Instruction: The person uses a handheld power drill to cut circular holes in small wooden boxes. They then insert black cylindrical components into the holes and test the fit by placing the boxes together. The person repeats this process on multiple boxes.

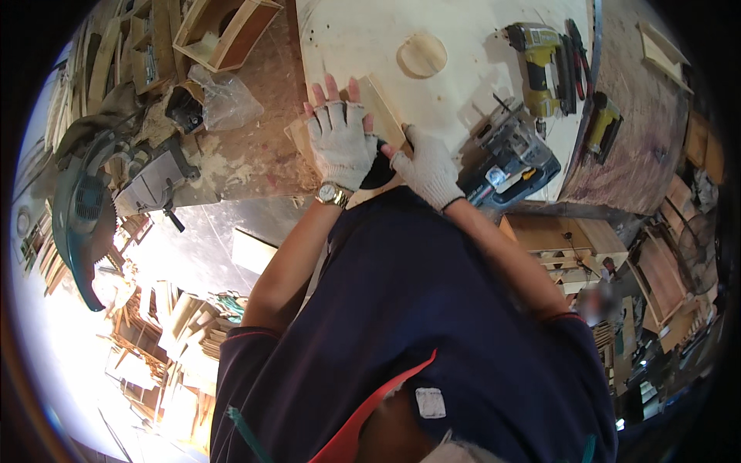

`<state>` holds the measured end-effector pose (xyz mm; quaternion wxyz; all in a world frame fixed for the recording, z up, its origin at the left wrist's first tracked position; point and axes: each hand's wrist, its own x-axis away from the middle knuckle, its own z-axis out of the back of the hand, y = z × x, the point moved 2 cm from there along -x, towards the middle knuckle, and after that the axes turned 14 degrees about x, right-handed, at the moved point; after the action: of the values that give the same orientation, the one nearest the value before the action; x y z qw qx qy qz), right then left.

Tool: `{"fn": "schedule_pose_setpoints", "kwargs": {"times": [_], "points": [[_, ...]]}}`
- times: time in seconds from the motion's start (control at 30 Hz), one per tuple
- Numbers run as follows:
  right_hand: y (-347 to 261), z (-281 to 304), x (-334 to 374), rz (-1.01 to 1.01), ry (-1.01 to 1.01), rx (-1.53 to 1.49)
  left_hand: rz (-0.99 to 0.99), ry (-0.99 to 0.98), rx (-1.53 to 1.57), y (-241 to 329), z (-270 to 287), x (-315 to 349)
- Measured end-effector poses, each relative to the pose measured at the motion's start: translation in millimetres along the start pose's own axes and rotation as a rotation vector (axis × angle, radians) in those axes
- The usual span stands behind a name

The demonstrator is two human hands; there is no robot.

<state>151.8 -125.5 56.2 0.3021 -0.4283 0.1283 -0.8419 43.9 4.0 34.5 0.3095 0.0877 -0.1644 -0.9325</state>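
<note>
Glare at lower left, dark curved rim, fisheye bending

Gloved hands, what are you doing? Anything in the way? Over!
White-gloved left hand: fingers spread over pale wooden piece. White-gloved right hand: at its right edge. Grey-and-blue metal jigsaw: close by right hand.

Pale wooden board (380, 102), partly hidden

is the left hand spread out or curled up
Spread: the gloved left hand is over a wooden piece, back upward, its bare fingertips extended with gaps between them.
</note>
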Motion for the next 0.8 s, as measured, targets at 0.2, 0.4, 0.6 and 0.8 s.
{"fn": "schedule_pose_setpoints", "kwargs": {"times": [0.2, 0.4, 0.6, 0.8], "points": [[-4.5, -8.4, 7.9, -0.048, 0.068, -0.033, -0.005, 0.021, 0.004, 8.2, 6.6, 1.7], [17.2, -7.5, 9.4, 0.084, 0.019, -0.13, 0.087, -0.053, 0.134, -3.7, -4.1, 3.8], [28.7, -23.9, 22.1, 0.103, 0.063, -0.09, -0.305, -0.104, 0.234, 51.2, -1.6, -24.1], [30.6, -38.0, 19.6, 0.129, 0.026, -0.085, -0.483, -0.249, 0.271, 64.2, -18.4, -24.6]]}}
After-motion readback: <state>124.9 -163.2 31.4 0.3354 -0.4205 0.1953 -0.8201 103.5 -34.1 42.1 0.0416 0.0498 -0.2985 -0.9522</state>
